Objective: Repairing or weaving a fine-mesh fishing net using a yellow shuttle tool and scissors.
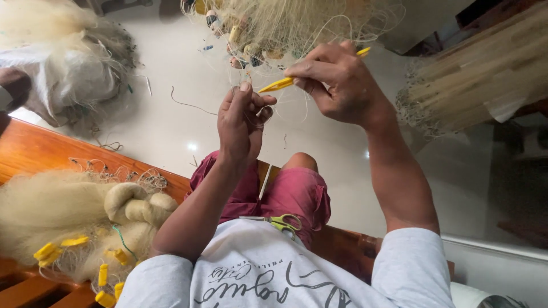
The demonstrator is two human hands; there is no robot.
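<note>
Head view: I see my right hand (342,85) with its grip closed on a yellow netting needle (279,84), raised in front of me. My left hand (242,117) pinches fine net twine (264,111) just below the needle's tip. Green-handled scissors (282,222) rest on my lap; bundled net (68,211) lies on the wooden bench (34,148).

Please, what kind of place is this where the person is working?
Probably a home or small workshop where fishing nets are made or mended. The right hand holds a yellow netting needle, pale net bundles lie on a wooden bench, and more netting hangs over the shiny white floor.
</note>
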